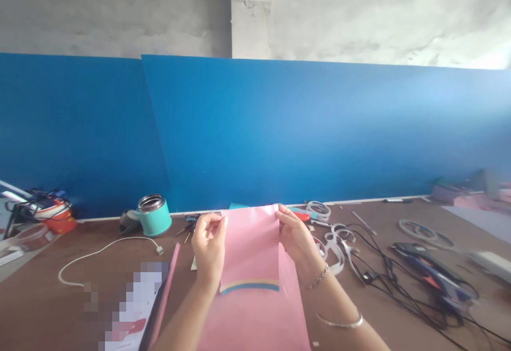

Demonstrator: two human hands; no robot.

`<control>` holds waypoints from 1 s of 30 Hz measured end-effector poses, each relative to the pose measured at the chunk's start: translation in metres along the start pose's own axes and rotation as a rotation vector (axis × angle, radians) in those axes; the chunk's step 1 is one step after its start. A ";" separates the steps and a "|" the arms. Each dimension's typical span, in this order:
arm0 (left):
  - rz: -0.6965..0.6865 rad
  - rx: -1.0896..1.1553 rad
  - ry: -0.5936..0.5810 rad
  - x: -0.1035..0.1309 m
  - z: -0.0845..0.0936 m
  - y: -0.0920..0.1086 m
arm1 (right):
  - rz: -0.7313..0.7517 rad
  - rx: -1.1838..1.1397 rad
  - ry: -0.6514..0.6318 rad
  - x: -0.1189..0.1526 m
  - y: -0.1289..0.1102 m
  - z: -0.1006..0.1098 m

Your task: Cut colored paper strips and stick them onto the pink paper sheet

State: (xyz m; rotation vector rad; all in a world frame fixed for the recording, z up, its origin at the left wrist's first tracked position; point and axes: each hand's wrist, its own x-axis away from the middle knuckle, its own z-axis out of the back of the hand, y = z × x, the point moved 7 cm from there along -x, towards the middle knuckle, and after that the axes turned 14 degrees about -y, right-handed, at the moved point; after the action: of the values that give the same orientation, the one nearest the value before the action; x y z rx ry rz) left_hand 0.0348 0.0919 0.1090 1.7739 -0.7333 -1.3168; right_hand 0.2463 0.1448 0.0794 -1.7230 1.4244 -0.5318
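A pink sheet (250, 247) with a yellow and blue curved stripe along its lower edge is held up between both hands. My left hand (210, 244) pinches its upper left corner between thumb and fingers. At the upper right corner, my right hand (294, 236) grips the same sheet; a chain bracelet and a silver bangle circle that arm. Beneath and behind the held piece, a larger pink sheet (255, 321) extends toward the near edge of the view.
On the brown table (319, 308) stand a turquoise container (155, 220) and an orange tub (62, 220) of tools. A white cable (107, 245) curves at left. Black cords (385, 271), white strips (335, 244) and a dark blue tool (435, 282) lie right. A blue panel (259, 138) rises behind.
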 end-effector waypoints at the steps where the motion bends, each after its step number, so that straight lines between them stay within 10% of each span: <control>1: -0.009 -0.015 0.002 0.000 0.000 0.001 | -0.004 0.013 -0.001 0.000 -0.001 -0.001; 18: 0.181 0.129 0.045 0.003 -0.001 -0.002 | 0.000 0.077 -0.131 0.002 -0.006 -0.016; 30: 0.056 0.146 0.042 0.002 -0.001 0.003 | -0.058 -0.009 -0.239 -0.001 0.002 -0.015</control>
State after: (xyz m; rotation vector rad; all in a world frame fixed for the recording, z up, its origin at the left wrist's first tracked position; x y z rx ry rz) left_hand 0.0365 0.0888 0.1103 1.8759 -0.8679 -1.2119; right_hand 0.2336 0.1411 0.0870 -1.7742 1.2125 -0.3370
